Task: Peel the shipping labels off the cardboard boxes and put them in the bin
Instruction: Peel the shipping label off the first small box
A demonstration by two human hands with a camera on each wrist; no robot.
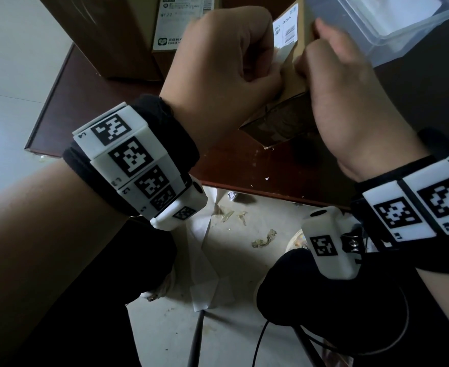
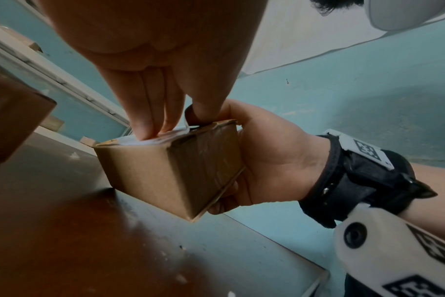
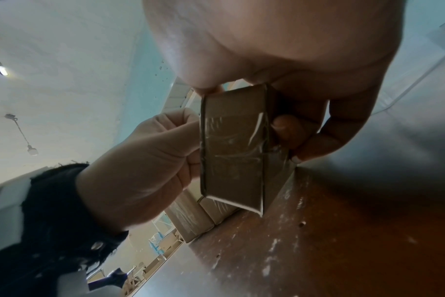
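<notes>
Head view: right hand (image 1: pixel 350 102) grips one small box (image 1: pixel 284 117); left hand (image 1: pixel 226 64) fingers pinch its one label (image 1: pixel 284 35).

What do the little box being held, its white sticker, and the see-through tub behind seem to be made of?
Small box: brown cardboard, matte, with glossy clear tape catching light.
Label: thin white paper printed with a barcode; its lifted corner curls.
Tub: likely clear plastic, glossy rim.

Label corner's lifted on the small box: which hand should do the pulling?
Left. The left hand already pinches the lifted edge of the shipping label, while the right hand grips the small cardboard box, steadying it over the table.
</notes>
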